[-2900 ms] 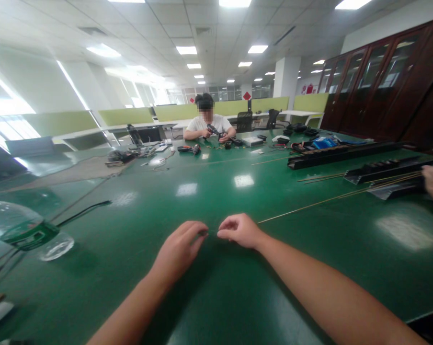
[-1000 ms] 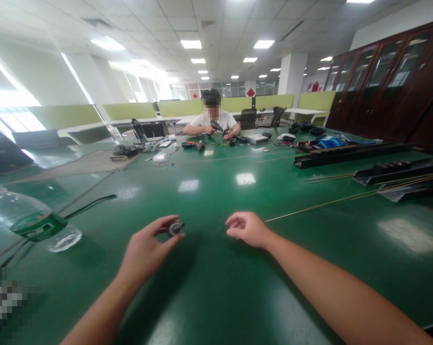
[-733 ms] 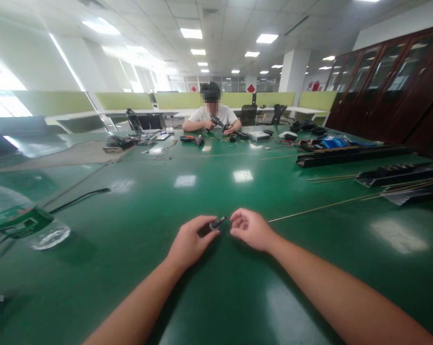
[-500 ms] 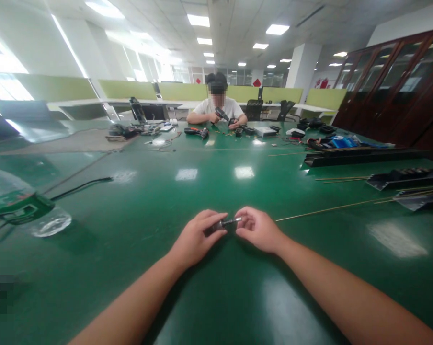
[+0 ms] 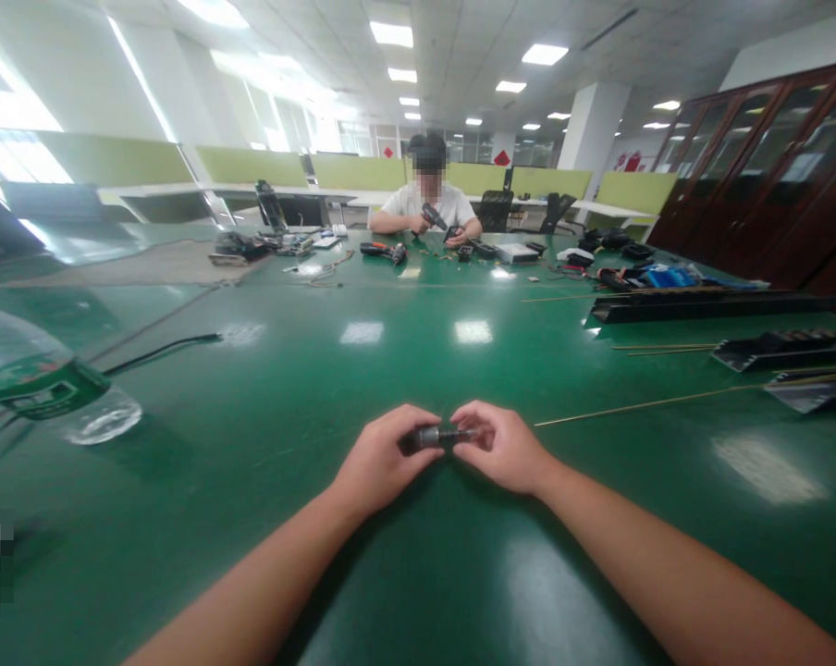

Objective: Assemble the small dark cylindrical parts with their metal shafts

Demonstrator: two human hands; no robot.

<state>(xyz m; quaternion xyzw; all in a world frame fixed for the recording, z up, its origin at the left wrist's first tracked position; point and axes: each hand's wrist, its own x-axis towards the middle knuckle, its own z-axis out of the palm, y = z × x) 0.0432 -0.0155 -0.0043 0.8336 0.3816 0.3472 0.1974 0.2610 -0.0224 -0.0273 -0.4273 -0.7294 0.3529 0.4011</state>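
Between my hands, low over the green table (image 5: 362, 379), is a small dark cylindrical part (image 5: 428, 437) with a thin shaft pointing right. My left hand (image 5: 388, 455) is wrapped round its thick grey body, thumb below and fingers above. The shaft's tip reaches the curled fingers of my right hand (image 5: 499, 446). Those fingers bend around the tip, and whether they pinch it is hard to tell. Much of the part's left end is hidden in my left palm.
A clear bottle with a green label (image 5: 50, 387) lies at the left near a black cable (image 5: 168, 350). Black metal channels (image 5: 702, 305) and thin rods (image 5: 640, 408) are at the right. Across the table a person (image 5: 428, 199) holds a power drill; an orange-black tool (image 5: 385, 252) lies nearby.
The part in my left hand has turned to point more level, showing more of its grey body, and its shaft now reaches among my right fingers. The view has shifted slightly.
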